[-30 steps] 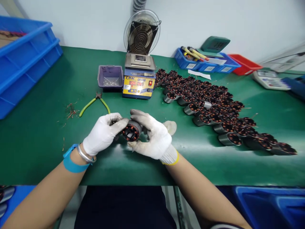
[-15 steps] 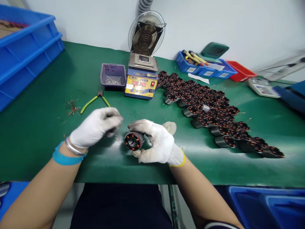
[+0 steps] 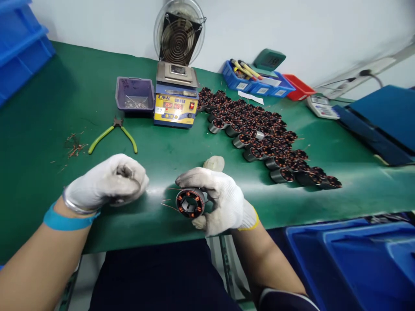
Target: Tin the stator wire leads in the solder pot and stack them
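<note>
Dark grey metal cylinder with orange-copper coils round its open end point(image 3: 197, 201), near the table's near edge, mid-scene, open end turned left and towards the near side; pale patch inside the bore. The person's right hand point(image 3: 223, 202), white-gloved, closes from the right: fingers over the top, thumb below. Cannot tell whether the piece touches the table.

Handling, my judgement: grip the outer wall only, firmly but without squeezing the coil face; keep glove fabric clear of the thin copper leads poking out left, which look easy to bend or snag. Keep the open end tipped this way, so coils and leads stay in sight.

Coils sit evenly spaced, leads uneven and splayed.

Left, apart from the cylinder: the white-gloved left hand point(image 3: 113, 181), fingers curled inward; cannot tell whether anything is pinched there. Beyond it, green-handled metal pliers point(image 3: 129, 139), opened; farther left, loose copper-coloured wire scraps point(image 3: 76, 150). Far right, many similar dark cylinders point(image 3: 278, 175) on the green tabletop point(image 3: 155, 149).
</note>
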The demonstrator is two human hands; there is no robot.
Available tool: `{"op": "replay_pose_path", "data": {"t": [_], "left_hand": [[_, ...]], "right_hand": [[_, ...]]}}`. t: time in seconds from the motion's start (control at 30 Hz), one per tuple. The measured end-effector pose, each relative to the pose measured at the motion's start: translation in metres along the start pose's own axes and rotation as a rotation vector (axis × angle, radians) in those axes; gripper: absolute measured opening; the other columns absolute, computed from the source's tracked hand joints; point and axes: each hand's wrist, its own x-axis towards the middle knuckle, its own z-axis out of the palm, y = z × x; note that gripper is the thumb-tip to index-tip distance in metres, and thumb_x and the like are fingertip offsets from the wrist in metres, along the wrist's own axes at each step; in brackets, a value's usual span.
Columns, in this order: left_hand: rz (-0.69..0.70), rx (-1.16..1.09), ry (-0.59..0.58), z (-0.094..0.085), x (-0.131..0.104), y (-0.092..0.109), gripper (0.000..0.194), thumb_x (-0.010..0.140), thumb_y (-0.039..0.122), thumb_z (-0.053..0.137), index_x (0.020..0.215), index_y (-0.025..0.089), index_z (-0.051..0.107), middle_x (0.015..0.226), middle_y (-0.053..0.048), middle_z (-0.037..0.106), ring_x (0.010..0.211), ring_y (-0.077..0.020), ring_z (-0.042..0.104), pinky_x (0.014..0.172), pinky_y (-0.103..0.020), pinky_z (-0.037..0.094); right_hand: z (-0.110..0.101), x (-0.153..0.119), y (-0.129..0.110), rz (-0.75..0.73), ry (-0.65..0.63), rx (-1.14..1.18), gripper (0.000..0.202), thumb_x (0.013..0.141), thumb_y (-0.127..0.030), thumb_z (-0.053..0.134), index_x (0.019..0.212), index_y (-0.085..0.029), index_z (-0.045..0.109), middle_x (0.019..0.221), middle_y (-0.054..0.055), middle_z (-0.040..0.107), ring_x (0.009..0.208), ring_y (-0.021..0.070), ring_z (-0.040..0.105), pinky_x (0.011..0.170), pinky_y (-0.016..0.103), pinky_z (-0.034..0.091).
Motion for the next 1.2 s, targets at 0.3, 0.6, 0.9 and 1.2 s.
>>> {"op": "replay_pose_path", "data": {"t": [0.3, 0.6, 0.9, 1.2], "left_hand": [[0.002, 0.132, 0.152, 0.061, 0.026, -0.019, 0.032, 0.078, 0.043, 0.066, 0.057, 0.021, 0.058, 0.051, 0.001, 0.051, 0.046, -0.0126, 0.045, 0.046, -0.024, 0.037], [-0.006, 0.016, 0.442, 0.048, 0.037, -0.036, 0.040, 0.075, 0.059, 0.069, 0.067, 0.021, 0.067, 0.061, -0.003, 0.065, 0.049, -0.0154, 0.057, 0.046, -0.024, 0.044], [-0.125, 0.356, 0.311, 0.056, 0.038, -0.033, 0.045, 0.080, 0.063, 0.058, 0.078, 0.019, 0.071, 0.062, -0.003, 0.067, 0.059, -0.0195, 0.060, 0.056, -0.027, 0.048], [-0.175, 0.483, 0.280, 0.054, 0.038, -0.040, 0.051, 0.079, 0.067, 0.057, 0.092, 0.021, 0.074, 0.077, -0.002, 0.074, 0.072, -0.0216, 0.065, 0.070, -0.028, 0.054]], "right_hand": [[0.008, -0.038, 0.001, 0.236, 0.202, 0.067, 0.053, 0.057, -0.041, 0.089, 0.100, -0.021, 0.065, 0.111, 0.011, 0.072, 0.100, 0.0284, 0.071, 0.086, 0.040, 0.058], [-0.013, -0.082, 0.010, 0.821, 0.685, 0.427, 0.058, 0.065, -0.044, 0.086, 0.113, -0.022, 0.061, 0.103, 0.007, 0.073, 0.083, 0.0194, 0.070, 0.070, 0.031, 0.060], [-0.033, -0.071, 0.019, 0.919, 0.664, 0.278, 0.058, 0.071, -0.053, 0.080, 0.115, -0.016, 0.067, 0.092, 0.005, 0.071, 0.072, 0.0142, 0.064, 0.062, 0.025, 0.055], [-0.042, -0.059, 0.018, 0.996, 0.608, 0.155, 0.051, 0.073, -0.054, 0.076, 0.106, -0.016, 0.068, 0.080, 0.004, 0.071, 0.065, 0.0155, 0.064, 0.056, 0.025, 0.052]]}}
